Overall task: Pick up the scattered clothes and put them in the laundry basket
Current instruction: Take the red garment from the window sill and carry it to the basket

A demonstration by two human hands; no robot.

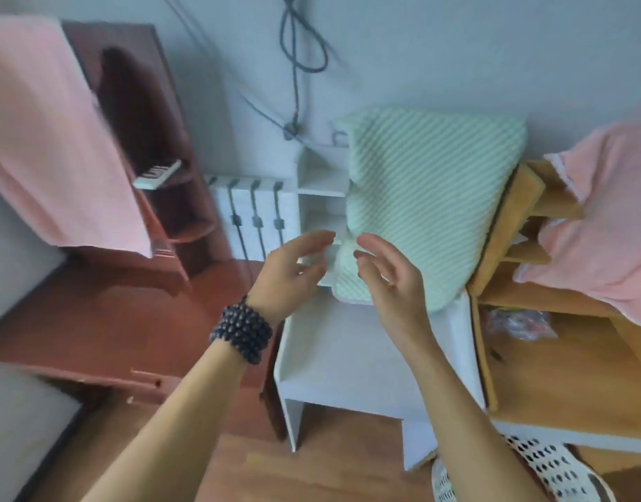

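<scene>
A green-and-white striped cloth [427, 197] hangs over a white shelf unit [348, 356] in the middle of the view. My left hand [293, 273], with a dark bead bracelet on its wrist, and my right hand [391, 280] are both open at the cloth's lower left corner, fingers spread, gripping nothing. A pink cloth [601, 226] drapes over the yellow wooden shelf [521, 219] on the right. Another pink cloth [47, 139] hangs over the dark red cabinet at the left. The white perforated laundry basket [550, 469] shows only its rim at the bottom right.
A dark red cabinet [141, 146] with a remote control [156, 173] on a shelf stands at the left. A white radiator [254, 215] and hanging cables [297, 67] are on the back wall. The floor is wooden. A crumpled plastic bag [521, 324] lies on the yellow shelf.
</scene>
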